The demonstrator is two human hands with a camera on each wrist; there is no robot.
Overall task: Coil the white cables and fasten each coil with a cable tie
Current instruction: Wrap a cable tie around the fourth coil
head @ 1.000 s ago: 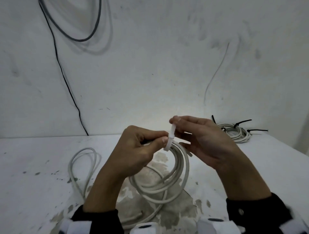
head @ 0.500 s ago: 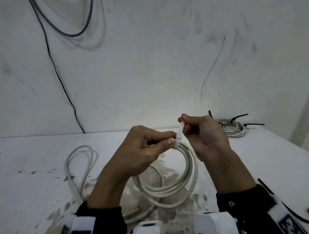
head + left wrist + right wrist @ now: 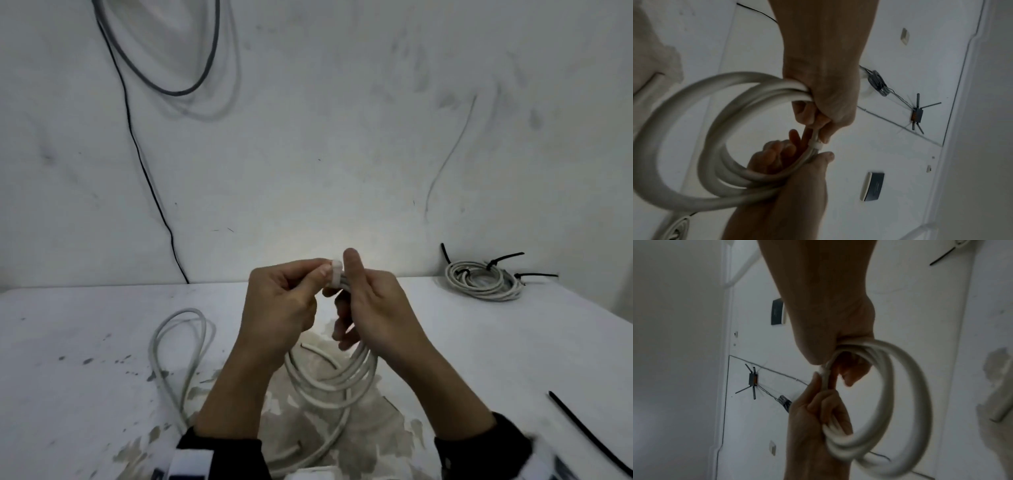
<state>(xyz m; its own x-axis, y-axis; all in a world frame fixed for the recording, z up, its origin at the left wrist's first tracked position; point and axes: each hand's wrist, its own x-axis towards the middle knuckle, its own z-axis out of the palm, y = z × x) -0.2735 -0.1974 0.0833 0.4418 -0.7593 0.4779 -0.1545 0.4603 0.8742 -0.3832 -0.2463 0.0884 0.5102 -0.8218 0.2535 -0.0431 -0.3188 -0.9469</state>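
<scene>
A loose loop of white round cable (image 3: 178, 346) lies on the stained white table (image 3: 68, 342) at my nine o'clock. My left hand (image 3: 284, 301) pinches the white plastic cable tie (image 3: 336, 274) wrapped round the coil of thick white cable (image 3: 329, 380), held above the table at twelve o'clock. My right hand (image 3: 373, 308) curls round that coil with thumb upright, and a tied white coil with black ties (image 3: 483, 281) lies at two o'clock.

A coil of white cable (image 3: 337, 383) hangs from both hands above the table, its loops bunched at the top by a white cable tie (image 3: 336, 274); a second white cable (image 3: 178, 346) lies loose left of the left hand, a tied coil (image 3: 483, 281) far right
</scene>
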